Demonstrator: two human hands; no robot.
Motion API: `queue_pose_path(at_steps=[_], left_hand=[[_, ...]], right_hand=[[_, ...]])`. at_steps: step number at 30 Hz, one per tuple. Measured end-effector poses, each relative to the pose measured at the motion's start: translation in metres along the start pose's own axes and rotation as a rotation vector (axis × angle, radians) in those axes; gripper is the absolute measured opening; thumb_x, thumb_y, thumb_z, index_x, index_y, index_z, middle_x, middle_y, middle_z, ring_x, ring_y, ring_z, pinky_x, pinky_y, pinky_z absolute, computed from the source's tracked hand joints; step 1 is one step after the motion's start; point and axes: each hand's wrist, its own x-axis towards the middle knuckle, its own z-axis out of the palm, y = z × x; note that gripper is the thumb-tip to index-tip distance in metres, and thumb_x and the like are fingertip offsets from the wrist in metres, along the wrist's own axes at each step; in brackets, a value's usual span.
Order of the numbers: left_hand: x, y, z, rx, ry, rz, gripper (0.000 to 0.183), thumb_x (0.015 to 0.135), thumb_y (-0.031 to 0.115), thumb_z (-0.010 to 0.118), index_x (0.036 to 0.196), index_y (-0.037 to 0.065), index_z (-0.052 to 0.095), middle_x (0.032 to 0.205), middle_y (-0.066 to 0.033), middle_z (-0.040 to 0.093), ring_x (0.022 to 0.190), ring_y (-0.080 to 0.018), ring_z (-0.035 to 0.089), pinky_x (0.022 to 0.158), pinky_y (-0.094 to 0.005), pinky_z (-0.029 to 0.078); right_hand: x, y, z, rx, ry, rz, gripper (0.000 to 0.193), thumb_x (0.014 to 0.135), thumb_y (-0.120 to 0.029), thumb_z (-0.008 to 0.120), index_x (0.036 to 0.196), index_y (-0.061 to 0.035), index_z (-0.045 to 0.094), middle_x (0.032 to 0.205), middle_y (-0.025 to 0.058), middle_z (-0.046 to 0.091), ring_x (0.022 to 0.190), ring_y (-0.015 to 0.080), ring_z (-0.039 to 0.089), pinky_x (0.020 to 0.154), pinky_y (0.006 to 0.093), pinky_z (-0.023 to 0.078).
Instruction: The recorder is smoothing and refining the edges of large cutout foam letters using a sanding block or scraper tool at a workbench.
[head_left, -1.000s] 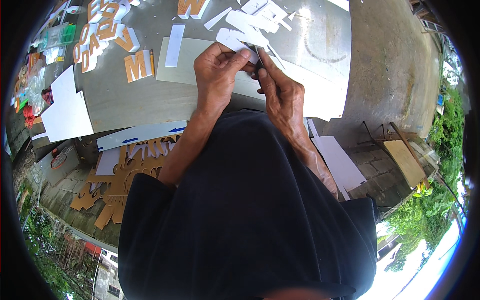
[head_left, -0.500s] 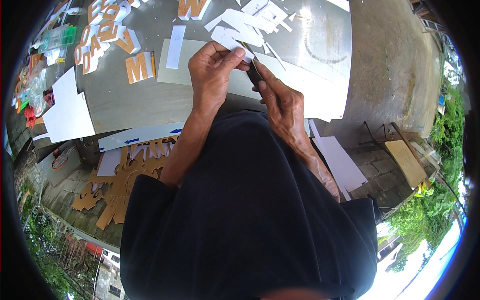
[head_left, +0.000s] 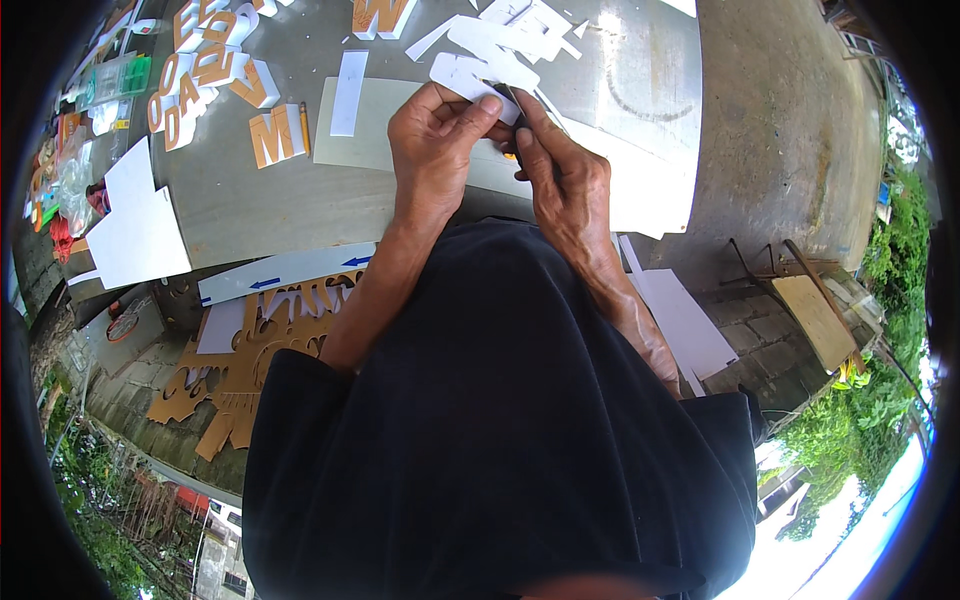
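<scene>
Between the thumb and fingers of my left hand (head_left: 437, 145) is a small white cut-out piece (head_left: 455, 74), its edge curved. My right hand (head_left: 566, 165) grips a dark-handled cutter knife (head_left: 520, 126), index finger stretched along it. The knife meets the near right end of the piece; most of the handle is hidden by my fingers. Just beyond lie white offcuts (head_left: 508, 42) in a loose pile. Under my hands a pale sheet (head_left: 360, 120) covers part of the grey metal table (head_left: 230, 205).
Several block letters (head_left: 273, 138) with brown faces and white sides stand at the far left, a pencil (head_left: 304, 130) beside one. A white strip (head_left: 349, 92) lies left of my hands. Brown cut-out sheets (head_left: 235, 375) rest below the table; a wooden board (head_left: 815, 322) stands right.
Both hands have shifted slightly right with the white piece. The knife has tipped closer under my right fingers, so less of its handle shows.
</scene>
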Motion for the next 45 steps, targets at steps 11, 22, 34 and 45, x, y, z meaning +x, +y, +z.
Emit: queue_pose_path(at_steps=[11, 22, 34, 45], left_hand=[[-0.002, -0.001, -0.001, -0.050, 0.011, -0.038, 0.011, 0.090, 0.001, 0.069, 0.099, -0.006, 0.066, 0.086, -0.0140, 0.071, 0.071, -0.0171, 0.069, 0.064, -0.0295, 0.059], [0.003, 0.005, -0.011, -0.308, -0.288, -0.134, 0.017, 0.100, 0.007, 0.055, 0.107, -0.006, 0.063, 0.091, -0.0164, 0.070, 0.075, -0.0227, 0.070, 0.066, -0.0328, 0.059], [0.001, 0.002, -0.012, -0.226, -0.317, -0.137, 0.023, 0.101, 0.012, 0.056, 0.115, -0.006, 0.059, 0.092, -0.0149, 0.068, 0.076, -0.0205, 0.065, 0.066, -0.0322, 0.053], [0.000, 0.020, -0.006, 0.041, -0.257, -0.004, 0.013, 0.093, 0.004, 0.066, 0.101, -0.006, 0.068, 0.088, -0.0133, 0.071, 0.071, -0.0171, 0.069, 0.059, -0.0289, 0.060]], right_hand=[[-0.008, 0.002, 0.011, -0.064, 0.062, -0.089, 0.038, 0.097, -0.003, 0.058, 0.134, 0.0010, 0.059, 0.095, 0.0239, 0.072, 0.082, 0.0271, 0.073, 0.073, 0.0368, 0.055], [0.009, 0.005, -0.031, 0.398, 0.051, 0.171, 0.050, 0.098, -0.031, 0.065, 0.135, 0.0011, 0.058, 0.091, 0.0118, 0.073, 0.077, 0.0153, 0.068, 0.067, 0.0290, 0.057], [0.015, 0.001, -0.027, 0.345, 0.005, 0.114, 0.058, 0.085, -0.029, 0.080, 0.131, 0.0011, 0.061, 0.085, 0.0108, 0.073, 0.072, 0.0156, 0.068, 0.067, 0.0282, 0.055], [0.015, 0.017, -0.032, 0.242, -0.071, 0.136, 0.039, 0.092, -0.016, 0.070, 0.127, 0.0005, 0.062, 0.086, 0.0138, 0.074, 0.074, 0.0204, 0.071, 0.073, 0.0337, 0.056]])
